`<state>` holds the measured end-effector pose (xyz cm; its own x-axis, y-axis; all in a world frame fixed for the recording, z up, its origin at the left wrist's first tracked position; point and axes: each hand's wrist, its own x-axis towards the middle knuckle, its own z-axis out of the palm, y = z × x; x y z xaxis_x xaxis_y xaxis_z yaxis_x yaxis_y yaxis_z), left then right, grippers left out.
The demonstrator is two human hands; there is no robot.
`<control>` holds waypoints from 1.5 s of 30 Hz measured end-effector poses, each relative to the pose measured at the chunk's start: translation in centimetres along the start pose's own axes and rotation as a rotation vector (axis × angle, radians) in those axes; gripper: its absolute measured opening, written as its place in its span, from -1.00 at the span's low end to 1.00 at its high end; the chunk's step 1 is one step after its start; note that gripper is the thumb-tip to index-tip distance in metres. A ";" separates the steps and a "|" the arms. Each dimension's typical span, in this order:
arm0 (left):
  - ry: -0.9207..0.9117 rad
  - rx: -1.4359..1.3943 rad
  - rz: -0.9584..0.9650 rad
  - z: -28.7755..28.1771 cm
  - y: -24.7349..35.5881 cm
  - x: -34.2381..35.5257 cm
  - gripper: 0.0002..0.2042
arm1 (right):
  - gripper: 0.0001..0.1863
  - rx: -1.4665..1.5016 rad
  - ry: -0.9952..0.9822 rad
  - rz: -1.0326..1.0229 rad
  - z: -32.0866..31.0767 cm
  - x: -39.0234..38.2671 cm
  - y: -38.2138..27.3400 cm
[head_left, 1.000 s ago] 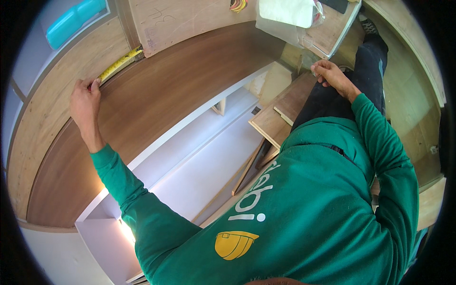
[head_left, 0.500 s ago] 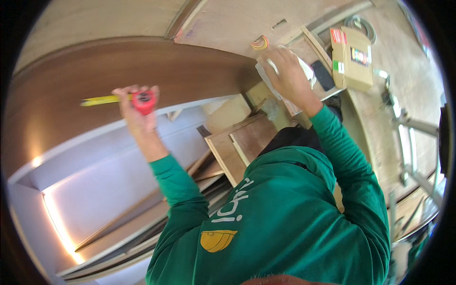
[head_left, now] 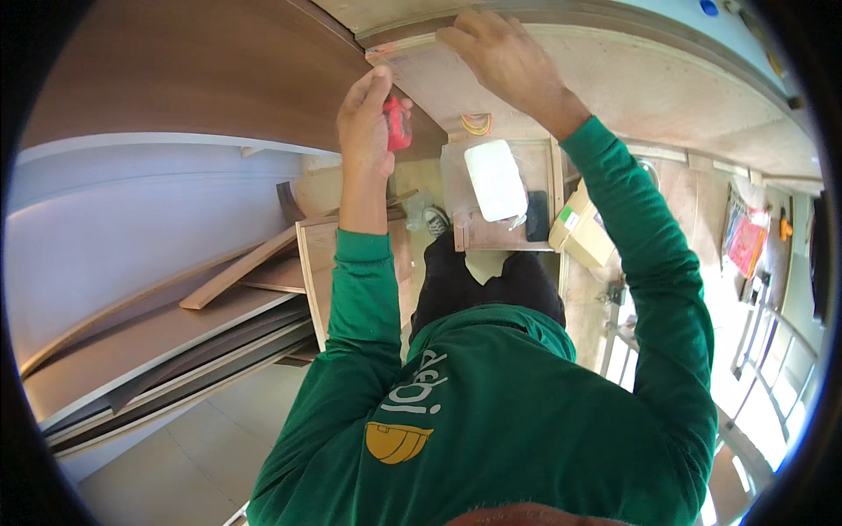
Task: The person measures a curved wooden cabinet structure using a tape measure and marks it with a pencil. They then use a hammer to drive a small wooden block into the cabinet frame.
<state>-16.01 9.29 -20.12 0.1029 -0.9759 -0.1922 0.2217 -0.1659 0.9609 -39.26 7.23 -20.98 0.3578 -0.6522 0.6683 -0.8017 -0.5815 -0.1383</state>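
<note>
My left hand is closed around a red tape measure, up against the corner where the dark brown board meets a pale plywood panel. No yellow blade shows from here. My right hand rests at the panel's upper edge, its fingers bent and apart, with nothing visible in them. Below the hands, a coil of coloured wires shows at the panel's foot, above a white plastic object.
Wooden offcuts and stacked boards lie at left. A dark flat item and cardboard box sit beyond my legs. A metal ladder is at right, with a plywood board beside my left forearm.
My view has turned toward the panel. Both hands have moved up to its upper part, and the tape measure's yellow blade, visible earlier, is out of sight.
</note>
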 end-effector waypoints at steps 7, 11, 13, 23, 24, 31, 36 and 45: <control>-0.021 -0.036 0.007 -0.9 -1.4 4.3 -0.78 | -0.81 -0.095 -0.043 0.066 0.2 2.1 -1.0; -0.071 -0.063 0.021 -2.5 -1.5 5.2 -0.81 | -0.87 0.093 -0.031 0.149 1.4 1.3 -1.4; -0.080 -0.087 0.015 -2.5 -1.0 5.5 -0.81 | -0.87 0.237 0.048 0.231 2.4 1.2 -1.8; -0.082 0.288 0.413 -2.7 -2.5 5.5 -0.84 | -0.91 0.427 0.101 0.214 4.0 3.8 -2.2; -0.065 0.294 0.438 -2.3 -2.8 5.7 -0.84 | -0.91 0.437 0.090 0.222 4.4 3.8 -2.3; -0.051 0.265 0.512 1.2 -4.0 4.8 -0.84 | -0.89 0.461 0.092 0.212 6.0 4.1 -1.8; -0.126 0.173 0.286 -0.7 -3.1 4.3 -0.79 | -0.90 0.442 0.072 0.214 5.9 4.3 -1.9; 0.138 0.327 0.483 -0.7 -2.0 4.7 -0.72 | -0.90 0.472 0.066 0.226 5.4 4.7 -2.5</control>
<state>-15.30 5.14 -23.05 0.2472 -0.9280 0.2788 -0.1893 0.2359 0.9532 -32.95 3.00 -21.39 0.1580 -0.7637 0.6260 -0.5473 -0.5954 -0.5882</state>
